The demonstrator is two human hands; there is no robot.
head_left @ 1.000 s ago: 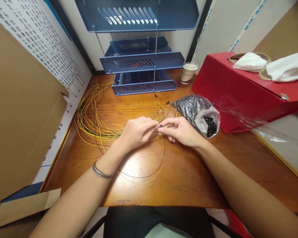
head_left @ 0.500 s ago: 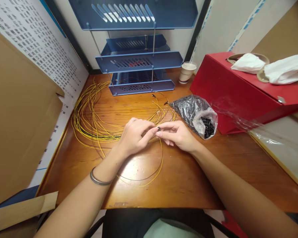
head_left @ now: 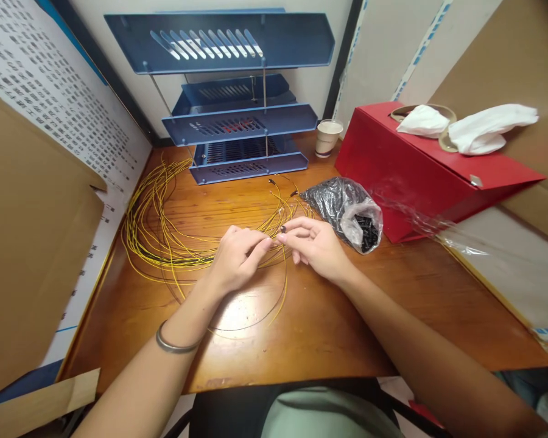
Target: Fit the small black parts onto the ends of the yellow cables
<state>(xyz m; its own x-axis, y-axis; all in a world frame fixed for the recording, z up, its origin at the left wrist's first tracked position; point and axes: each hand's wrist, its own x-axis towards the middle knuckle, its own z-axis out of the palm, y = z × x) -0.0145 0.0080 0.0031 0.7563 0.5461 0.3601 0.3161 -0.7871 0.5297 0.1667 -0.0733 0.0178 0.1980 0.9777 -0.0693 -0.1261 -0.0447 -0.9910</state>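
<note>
Above the middle of the desk, my left hand (head_left: 238,254) is closed, thumb and index finger pinched on a thin yellow wire whose end is too small to make out. Facing it, my right hand (head_left: 318,244) pinches a small black plastic connector (head_left: 283,229) between its fingertips. The two hands' fingertips are close together. A yellow wire (head_left: 285,286) and a dark one loop down from between them over the desk. Behind and left of my hands lies a big coil of yellow and black wires (head_left: 134,228), partly hidden by my left hand.
An open plastic bag (head_left: 331,201) of small black parts lies right of my hands. Behind stand a blue tiered tray rack (head_left: 251,170) and a paper cup (head_left: 327,139). A red box (head_left: 388,176) sits to the right, cardboard (head_left: 36,243) to the left. Wire ends with black connectors (head_left: 295,193) lie beyond my hands.
The camera view has shifted, so everything sits further left. My fingertips have drawn slightly apart, and the black connector now shows more clearly at my right fingertips.
</note>
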